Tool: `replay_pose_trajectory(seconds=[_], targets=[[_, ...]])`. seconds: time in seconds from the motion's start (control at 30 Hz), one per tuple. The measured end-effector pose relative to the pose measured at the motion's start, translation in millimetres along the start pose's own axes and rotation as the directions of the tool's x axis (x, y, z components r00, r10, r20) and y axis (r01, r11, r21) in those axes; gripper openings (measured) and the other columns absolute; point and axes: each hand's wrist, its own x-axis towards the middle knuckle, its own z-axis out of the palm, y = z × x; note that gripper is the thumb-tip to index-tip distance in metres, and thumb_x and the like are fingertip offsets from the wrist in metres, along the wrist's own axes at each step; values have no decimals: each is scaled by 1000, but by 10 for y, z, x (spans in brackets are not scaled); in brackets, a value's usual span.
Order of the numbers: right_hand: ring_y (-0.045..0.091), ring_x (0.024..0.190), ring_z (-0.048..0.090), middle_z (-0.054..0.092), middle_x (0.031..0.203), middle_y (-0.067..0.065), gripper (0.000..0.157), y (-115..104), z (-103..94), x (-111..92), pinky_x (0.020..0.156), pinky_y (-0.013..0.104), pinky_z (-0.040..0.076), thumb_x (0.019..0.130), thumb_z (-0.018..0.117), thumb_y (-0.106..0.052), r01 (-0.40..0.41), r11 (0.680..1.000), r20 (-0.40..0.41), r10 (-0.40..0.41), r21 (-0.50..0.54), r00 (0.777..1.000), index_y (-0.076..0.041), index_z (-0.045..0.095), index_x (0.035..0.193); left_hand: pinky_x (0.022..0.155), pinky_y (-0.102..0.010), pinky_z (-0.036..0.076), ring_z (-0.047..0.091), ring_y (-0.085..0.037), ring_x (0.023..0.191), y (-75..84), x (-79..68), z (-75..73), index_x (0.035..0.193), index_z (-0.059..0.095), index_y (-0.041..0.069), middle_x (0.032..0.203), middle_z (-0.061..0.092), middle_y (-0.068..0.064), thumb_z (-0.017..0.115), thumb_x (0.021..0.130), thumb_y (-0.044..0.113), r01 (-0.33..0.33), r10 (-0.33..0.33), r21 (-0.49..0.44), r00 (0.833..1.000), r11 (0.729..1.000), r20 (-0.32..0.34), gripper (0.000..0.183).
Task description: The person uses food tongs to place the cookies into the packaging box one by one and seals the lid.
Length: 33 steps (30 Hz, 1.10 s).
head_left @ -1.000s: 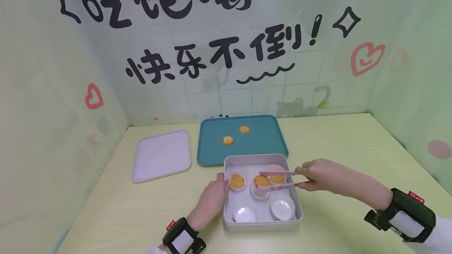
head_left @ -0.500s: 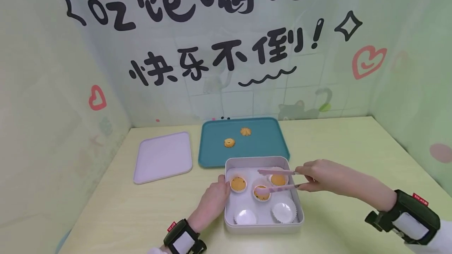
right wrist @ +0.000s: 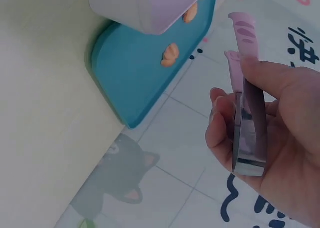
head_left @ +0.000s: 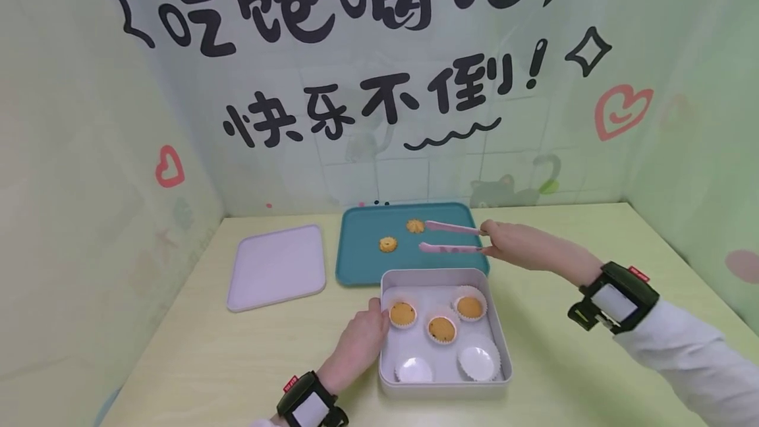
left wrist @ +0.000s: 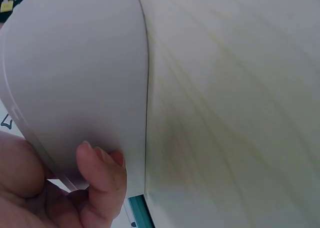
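Note:
My right hand holds pink-tipped tongs with a metal bend, their arms spread apart with nothing between them. The tips hover over the teal tray, close to a flower-shaped cookie; a ring-like cookie lies left of it. My left hand grips the left wall of a pale lilac box, fingers on its outer side in the left wrist view. Inside stand paper cups: three hold round golden cakes, among them the middle cake; the two front cups, such as the right paper cup, are empty.
A flat lilac tray lies left of the teal tray on the pale wooden table. A printed cloth backdrop rises behind the table and along both sides.
The tongs released the cake into the middle cup. My right hand then lifted them out of the box and moved them back over the teal tray. My left hand stays on the box.

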Motion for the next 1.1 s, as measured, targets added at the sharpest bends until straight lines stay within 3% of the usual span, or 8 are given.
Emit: replay_pose_trajectory(seconds=[0.1, 0.2, 0.4, 0.53, 0.7, 0.9, 1.1], targets=[[21, 76, 59, 62, 94, 18, 30, 99, 42, 257, 69, 34, 50, 92, 58, -14, -44, 999, 57, 44, -4, 997, 10, 51, 107, 41, -28, 39, 49, -16, 51, -12, 2, -7, 107, 46, -12, 63, 51, -11, 43, 97, 12, 17, -16, -8, 1000, 1000, 15, 26], [18, 70, 55, 57, 80, 10, 27, 203, 111, 476, 66, 33, 49, 92, 58, -16, -50, 998, 97, 53, -26, 994, 9, 55, 102, 42, -29, 40, 50, -17, 52, -11, 2, -6, 108, 46, -12, 64, 52, -12, 43, 97, 12, 22, -22, -14, 1000, 1000, 22, 27], [16, 64, 52, 55, 72, 6, 25, 354, 265, 759, 62, 31, 46, 92, 57, -19, -68, 997, 166, 75, -47, 983, 6, 58, 95, 42, -31, 42, 55, -22, 53, 2, 7, -4, 109, 46, -12, 66, 54, -15, 43, 97, 13, 24, -23, -8, 1000, 1000, 18, 28], [16, 67, 55, 59, 76, 8, 27, 391, 331, 868, 64, 31, 48, 93, 56, -20, -122, 992, 212, 125, -27, 969, 6, 59, 98, 42, -31, 42, 56, -23, 54, 0, 6, -10, 110, 46, -12, 66, 55, -16, 43, 97, 13, 35, -35, 0, 999, 999, 19, 28], [16, 66, 54, 59, 77, 8, 25, 383, 361, 950, 65, 32, 47, 94, 54, -19, -127, 992, 213, 125, -2, 969, 6, 60, 96, 43, -34, 42, 57, -24, 55, -5, 4, -16, 108, 47, -11, 67, 56, -17, 44, 97, 13, 44, -44, 4, 999, 999, 3, 27], [13, 56, 45, 47, 63, 2, 24, 392, 411, 1008, 59, 28, 39, 95, 52, -16, -88, 996, 201, 87, -1, 976, 5, 61, 86, 44, -36, 43, 59, -27, 58, -3, -3, -3, 108, 47, -10, 70, 58, -19, 44, 96, 13, 54, -54, -15, 999, 998, 1, 26], [11, 54, 37, 37, 59, -2, 27, 417, 444, 1066, 57, 25, 34, 95, 51, -17, -106, 994, 222, 105, -9, 969, 6, 61, 82, 44, -35, 43, 59, -25, 57, 14, -4, -16, 108, 47, -11, 69, 58, -19, 44, 96, 13, 57, -57, -5, 998, 998, 6, 26]])
